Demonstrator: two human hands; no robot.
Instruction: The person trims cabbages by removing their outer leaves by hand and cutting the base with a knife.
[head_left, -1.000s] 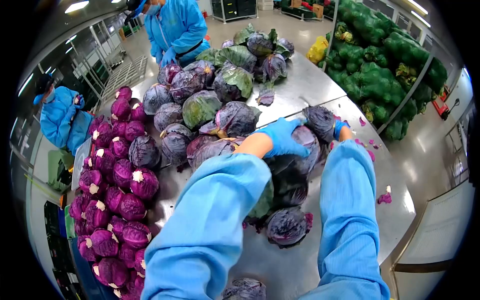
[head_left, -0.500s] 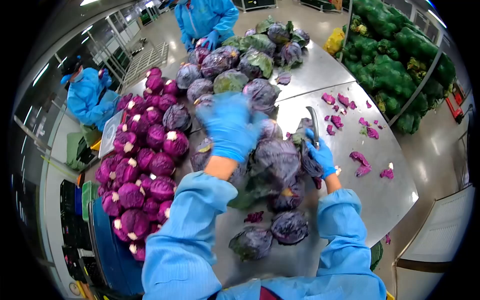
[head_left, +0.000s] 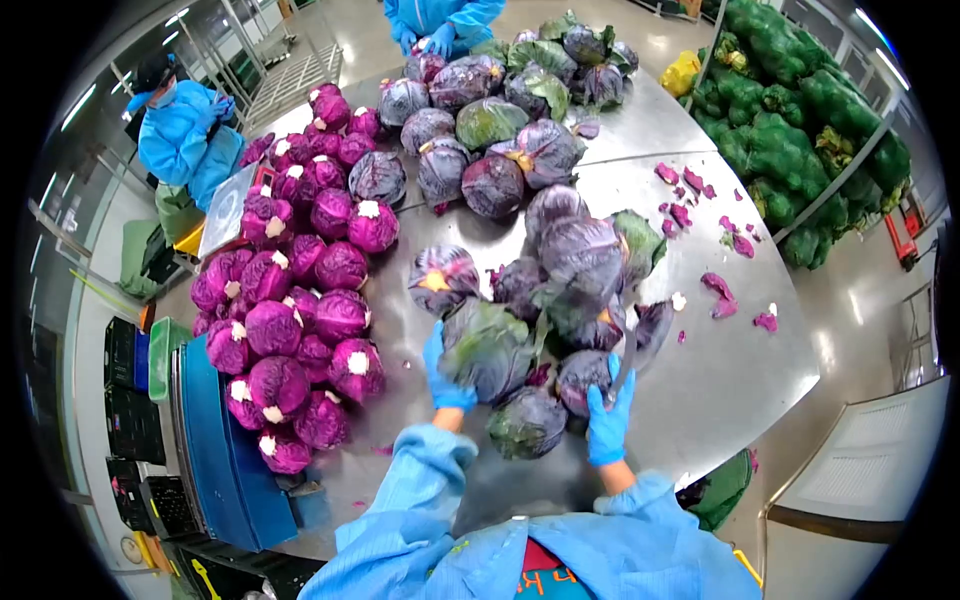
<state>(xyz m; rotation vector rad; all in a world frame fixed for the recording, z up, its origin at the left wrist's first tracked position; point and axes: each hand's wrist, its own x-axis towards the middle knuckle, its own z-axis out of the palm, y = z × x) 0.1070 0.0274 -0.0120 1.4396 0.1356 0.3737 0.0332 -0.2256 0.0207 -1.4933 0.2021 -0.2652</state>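
My left hand (head_left: 446,372), in a blue glove, is cupped against the left side of a red cabbage (head_left: 490,350) with green outer leaves. Part of its fingers is hidden by that cabbage. My right hand (head_left: 611,418), also gloved, is closed around a knife (head_left: 626,355) with its curved blade pointing up and away. Just left of the knife, near my right fingers, lies a dark cabbage (head_left: 584,380). Another untrimmed cabbage (head_left: 527,423) rests between my hands. Beyond them more cabbages are piled, including a large leafy one (head_left: 580,262).
Trimmed bright purple cabbages (head_left: 279,390) are heaped on the left of the metal table (head_left: 740,385). Leaf scraps (head_left: 720,295) lie at the right. Two people (head_left: 185,140) in blue work at the far side. Green net sacks (head_left: 800,150) stand behind the right edge.
My left hand has come back from the far pile to the near left cabbage. My right hand with the knife has moved nearer to me. A cabbage has joined the trimmed heap's near right edge.
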